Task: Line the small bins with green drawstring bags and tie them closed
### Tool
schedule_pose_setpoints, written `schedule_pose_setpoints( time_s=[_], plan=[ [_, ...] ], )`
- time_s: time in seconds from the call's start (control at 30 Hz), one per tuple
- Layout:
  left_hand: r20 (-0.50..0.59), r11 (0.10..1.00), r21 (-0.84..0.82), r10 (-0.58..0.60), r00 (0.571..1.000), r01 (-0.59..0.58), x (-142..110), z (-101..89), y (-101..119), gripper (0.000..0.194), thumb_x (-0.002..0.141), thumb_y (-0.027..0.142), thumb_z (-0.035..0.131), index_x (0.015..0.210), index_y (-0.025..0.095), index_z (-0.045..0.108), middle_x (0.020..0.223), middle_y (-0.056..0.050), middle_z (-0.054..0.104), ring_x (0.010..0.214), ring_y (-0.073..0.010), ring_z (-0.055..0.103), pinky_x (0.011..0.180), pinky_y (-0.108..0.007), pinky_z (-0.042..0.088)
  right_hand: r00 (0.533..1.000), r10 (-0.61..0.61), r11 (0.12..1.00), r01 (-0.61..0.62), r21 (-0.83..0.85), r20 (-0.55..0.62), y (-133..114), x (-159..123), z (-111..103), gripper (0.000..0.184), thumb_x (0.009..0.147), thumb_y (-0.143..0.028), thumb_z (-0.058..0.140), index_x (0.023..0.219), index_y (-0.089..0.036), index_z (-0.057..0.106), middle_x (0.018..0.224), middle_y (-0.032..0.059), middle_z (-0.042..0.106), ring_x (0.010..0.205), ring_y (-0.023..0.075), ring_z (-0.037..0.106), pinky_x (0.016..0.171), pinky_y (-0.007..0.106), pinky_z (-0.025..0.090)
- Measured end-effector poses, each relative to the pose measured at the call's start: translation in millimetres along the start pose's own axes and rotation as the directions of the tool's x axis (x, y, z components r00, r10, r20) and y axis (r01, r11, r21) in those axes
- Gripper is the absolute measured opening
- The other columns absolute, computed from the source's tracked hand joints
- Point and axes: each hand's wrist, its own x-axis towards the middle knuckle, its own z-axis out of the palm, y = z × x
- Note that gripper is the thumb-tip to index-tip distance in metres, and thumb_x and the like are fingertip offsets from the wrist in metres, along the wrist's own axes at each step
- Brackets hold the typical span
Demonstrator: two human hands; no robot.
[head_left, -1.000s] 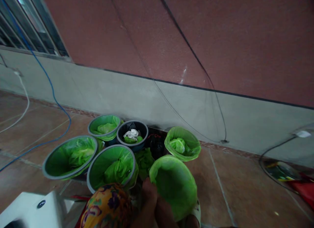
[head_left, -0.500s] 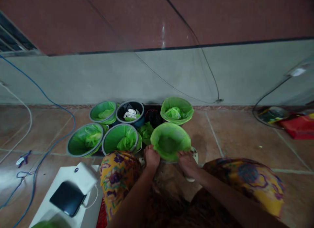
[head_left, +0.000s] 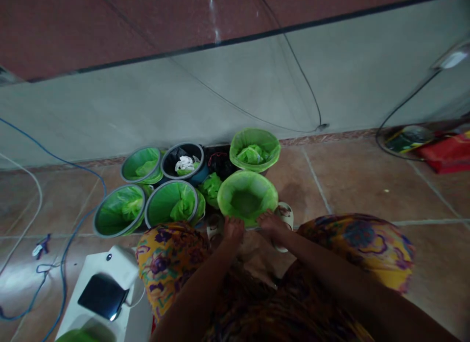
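left hand — green bag rim gripped | right hand — same rim apparently pinched | bins beside

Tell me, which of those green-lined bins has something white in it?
The dark bin in the back row, second from the left, against the wall. White crumpled stuff lies in it on a black liner; the other bins show only green bags.

A grey-and-maroon wall meets brown tiled floor, with cables trailing across.
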Motion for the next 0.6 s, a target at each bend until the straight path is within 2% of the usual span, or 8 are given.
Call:
schedule_pose_setpoints(
  time_s=[0.13,0.33,0.5,0.6],
  plan=[
    [0.03,0.999,0.041,0.033,0.999,-0.034,1.8,-3.5,-3.7,0.03,0.094,0.009,0.041,0.105,0.013,0.068,0.105,-0.012,0.071,0.111,-0.0264,0.059,0.11,-0.05,0.035,0.998,-0.054,0.995,0.057,0.082,-0.035,6.0,-0.1,-0.2,0.032,0.085,-0.006,0.049,0.104,-0.013,0.073,0.108,0.0148,0.074,0.106,0.0272,0.064,0.111,0.041,0.035],
    [0.062,0.989,0.1,0.103,0.993,-0.109,1.3,-12.7,-13.8,0.033,0.095,0.01,0.037,0.108,0.011,0.068,0.106,-0.013,0.071,0.109,-0.0253,0.06,0.111,-0.046,0.035,0.999,-0.051,0.998,0.051,-0.027,-0.017,7.6,0.4,0.2,0.033,0.089,-0.007,0.046,0.109,-0.011,0.071,0.109,0.0159,0.072,0.106,0.0266,0.062,0.112,0.041,0.033],
    [0.076,0.979,0.135,0.143,0.987,-0.152,6.8,-16.8,-23.2,0.031,0.094,0.009,0.039,0.103,0.011,0.068,0.101,-0.013,0.071,0.106,-0.024,0.061,0.11,-0.044,0.038,0.998,-0.027,0.999,0.025,-0.021,-0.062,6.8,-1.8,3.5,0.032,0.09,-0.01,0.046,0.109,-0.013,0.072,0.108,0.0145,0.072,0.104,0.0279,0.063,0.115,0.044,0.03],
    [0.083,0.976,0.154,0.143,0.986,-0.154,8.0,-19.0,-24.5,0.032,0.093,0.008,0.039,0.103,0.011,0.069,0.101,-0.013,0.072,0.106,-0.0241,0.061,0.111,-0.045,0.036,0.998,0.016,1.0,-0.017,-0.01,-0.061,-0.7,-7.2,1.7,0.038,0.093,-0.013,0.041,0.117,-0.013,0.07,0.111,0.0152,0.071,0.11,0.0288,0.062,0.118,0.044,0.027]
  ],
)
